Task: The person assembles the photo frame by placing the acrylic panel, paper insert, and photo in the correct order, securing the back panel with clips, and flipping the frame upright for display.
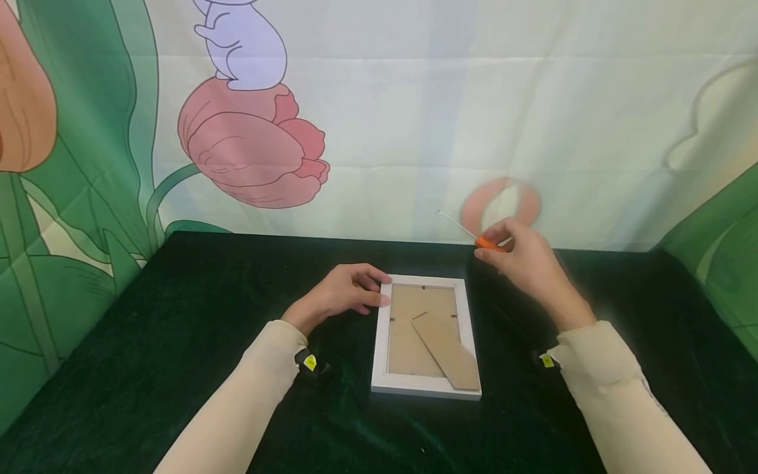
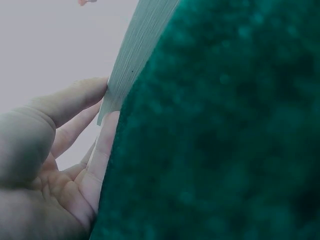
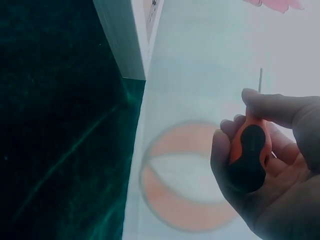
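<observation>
A white picture frame [image 1: 381, 349] lies face down on the dark green cloth, its brown backing board [image 1: 408, 359] up. A flat brown easel stand [image 1: 451, 355] slants across the back toward the lower right corner. My left hand [image 1: 349, 289] holds the frame near its upper left corner, thumb at the side edge; the left wrist view has the frame's edge [image 2: 131, 57] against the thumb. Raised beyond the frame's upper right, my right hand [image 1: 530, 260] grips a screwdriver [image 1: 488, 244] by its orange and black handle. The thin shaft points up and left, off the frame.
Dark green velvet cloth [image 1: 266, 408] covers the table. Behind its back edge hangs a light curtain [image 1: 379, 131] printed with a pink tulip, a rabbit and green leaves. Small metal tabs [image 1: 454, 316] sit along the backing's edges.
</observation>
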The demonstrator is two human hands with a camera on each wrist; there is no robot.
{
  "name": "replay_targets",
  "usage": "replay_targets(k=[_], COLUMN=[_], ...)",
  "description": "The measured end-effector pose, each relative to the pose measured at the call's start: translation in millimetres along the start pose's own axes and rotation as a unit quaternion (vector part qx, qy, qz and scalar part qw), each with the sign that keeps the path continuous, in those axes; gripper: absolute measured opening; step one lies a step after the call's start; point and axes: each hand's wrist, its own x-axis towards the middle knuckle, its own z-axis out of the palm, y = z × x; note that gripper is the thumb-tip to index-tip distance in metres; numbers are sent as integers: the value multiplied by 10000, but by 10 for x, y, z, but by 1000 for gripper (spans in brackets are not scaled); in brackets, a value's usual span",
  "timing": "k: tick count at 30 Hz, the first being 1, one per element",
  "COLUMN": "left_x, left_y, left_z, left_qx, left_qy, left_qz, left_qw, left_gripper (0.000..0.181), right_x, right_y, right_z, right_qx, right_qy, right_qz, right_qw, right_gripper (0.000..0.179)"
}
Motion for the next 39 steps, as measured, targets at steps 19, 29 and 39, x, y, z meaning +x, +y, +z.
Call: replay_targets(k=[19, 29, 39], left_x=[13, 6, 10], left_y=[24, -1, -6], left_z=[14, -8, 2], left_qx=[47, 38, 1], left_qy=[-28, -10, -26], left_qz=[-1, -4, 11], left_qw=[10000, 10000, 10000], left_gripper=[40, 40, 39], right_x=[132, 161, 148], right_y=[334, 516, 648], right_z=[85, 138, 133], right_qx=[439, 318, 195], right_qy=[-11, -282, -399], right_qz=[549, 662, 929], right_qw=[9975, 9969, 9947], right_gripper=[40, 37, 36])
